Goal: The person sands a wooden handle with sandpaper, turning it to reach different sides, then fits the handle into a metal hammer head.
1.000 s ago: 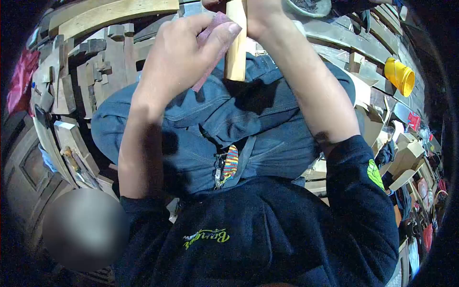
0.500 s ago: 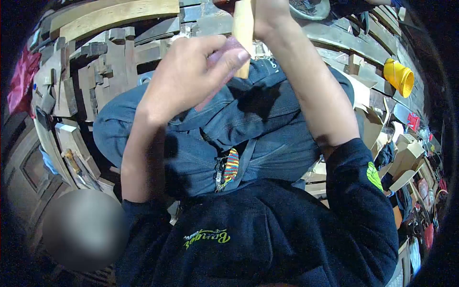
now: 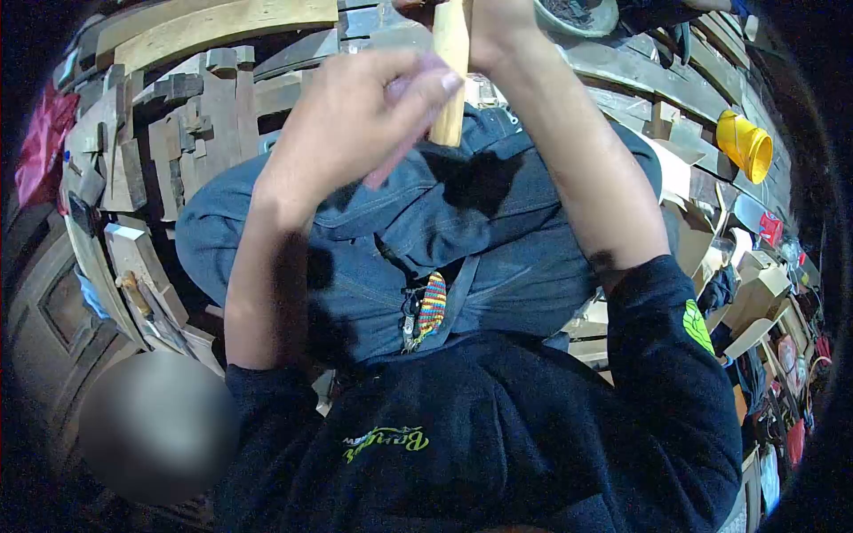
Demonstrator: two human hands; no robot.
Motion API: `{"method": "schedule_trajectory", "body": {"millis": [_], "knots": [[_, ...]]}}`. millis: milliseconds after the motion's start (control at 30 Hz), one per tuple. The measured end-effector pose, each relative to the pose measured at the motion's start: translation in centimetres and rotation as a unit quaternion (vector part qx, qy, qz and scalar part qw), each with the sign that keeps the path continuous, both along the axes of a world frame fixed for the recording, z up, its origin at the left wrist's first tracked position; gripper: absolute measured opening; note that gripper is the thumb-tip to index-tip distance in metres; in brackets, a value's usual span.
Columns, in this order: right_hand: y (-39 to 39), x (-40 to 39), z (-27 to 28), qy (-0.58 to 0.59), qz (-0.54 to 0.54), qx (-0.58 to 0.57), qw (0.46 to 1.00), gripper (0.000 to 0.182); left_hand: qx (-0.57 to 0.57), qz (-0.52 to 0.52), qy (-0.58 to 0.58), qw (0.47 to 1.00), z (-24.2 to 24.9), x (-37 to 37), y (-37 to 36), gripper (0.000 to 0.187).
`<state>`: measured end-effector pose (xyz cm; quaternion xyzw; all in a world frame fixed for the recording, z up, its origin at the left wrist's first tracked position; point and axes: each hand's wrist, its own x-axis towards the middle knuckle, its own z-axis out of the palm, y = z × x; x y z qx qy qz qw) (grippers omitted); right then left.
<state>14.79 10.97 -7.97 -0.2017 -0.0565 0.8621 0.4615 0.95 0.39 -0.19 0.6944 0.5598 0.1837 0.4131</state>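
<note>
The person's dark sweatshirt (image 3: 498,444) carries yellow-green script across the chest, seen upside down from the head camera and not clearly legible, and a yellow-green patch (image 3: 697,324) sits on the right sleeve, its marks too small to read. The left hand (image 3: 355,124) is closed on a pinkish sheet of sandpaper (image 3: 395,151), thumb and fingers pinching it against the side of a pale wooden stick (image 3: 450,75); the sheet is blurred. The right hand (image 3: 498,31) is wrapped round the upper part of that stick at the top edge of the view, where hand and stick are both cut off, so the stick's far end cannot be seen. The stick hangs roughly upright above the lap, its lower end free over the blue jeans (image 3: 426,240). A striped, many-coloured keychain (image 3: 430,302) hangs at the waistband. Stacked wooden blocks and offcuts (image 3: 169,133) crowd the floor just beside the left knee, more timber lies beyond the right arm, and a yellow plastic cup (image 3: 745,142) lies on its side well apart to the right; the open room is the space over the lap.
</note>
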Motion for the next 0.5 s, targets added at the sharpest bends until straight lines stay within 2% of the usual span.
{"method": "schedule_trajectory", "body": {"millis": [33, 67, 100, 167, 200, 233, 300, 333, 367, 433, 467, 500], "knots": [[0.2, 0.4, -0.1, 0.002, -0.007, 0.004, 1.0, 0.039, -0.052, -0.031, 0.021, 0.998, 0.4, -0.2, -0.2, 0.034], [0.3, 0.6, -0.3, 0.01, -0.01, 0.012, 1.0, 0.038, 0.01, -0.056, 0.043, 0.997, -0.3, -0.4, -0.5, 0.035], [0.3, 0.6, -0.2, 0.008, -0.012, 0.011, 1.0, 0.038, 0.01, -0.057, 0.041, 0.997, 0.3, -0.1, -0.3, 0.035], [-0.2, 0.0, -0.1, 0.007, -0.01, -0.014, 1.0, 0.038, -0.09, 0.042, 0.024, 0.995, 2.3, 0.7, 0.2, 0.036], [-0.6, -0.4, 0.0, 0.007, -0.005, -0.013, 1.0, 0.039, 0.02, 0.05, 0.031, 0.998, 1.3, 0.8, 0.5, 0.036], [-0.5, -0.5, 0.0, 0.009, -0.003, -0.012, 1.0, 0.039, 0.02, 0.051, 0.033, 0.998, 1.1, 0.4, 0.4, 0.036], [-0.1, -0.1, 0.1, 0.001, 0.006, -0.01, 1.0, 0.039, -0.122, 0.001, 0.03, 0.992, 1.5, -0.1, 0.7, 0.035], [0.1, 0.3, 0.1, 0.0, -0.002, 0.004, 1.0, 0.039, -0.033, -0.04, 0.028, 0.998, 0.2, -0.5, 0.1, 0.035], [0.2, 0.4, 0.0, -0.002, -0.003, 0.006, 1.0, 0.039, -0.031, -0.042, 0.027, 0.998, -0.4, -0.5, -0.1, 0.035], [0.1, 0.3, -0.1, 0.015, -0.01, 0.008, 1.0, 0.04, 0.093, -0.031, 0.016, 0.995, -0.4, 0.1, -0.2, 0.034], [-0.1, 0.0, -0.2, 0.005, -0.011, 0.004, 1.0, 0.04, 0.03, 0.017, -0.011, 0.999, -0.1, 0.1, 0.0, 0.035], [-0.1, -0.3, -0.4, 0.03, 0.008, 0.011, 0.999, 0.04, 0.09, 0.035, -0.002, 0.995, -0.7, 0.2, 0.3, 0.035]]}}
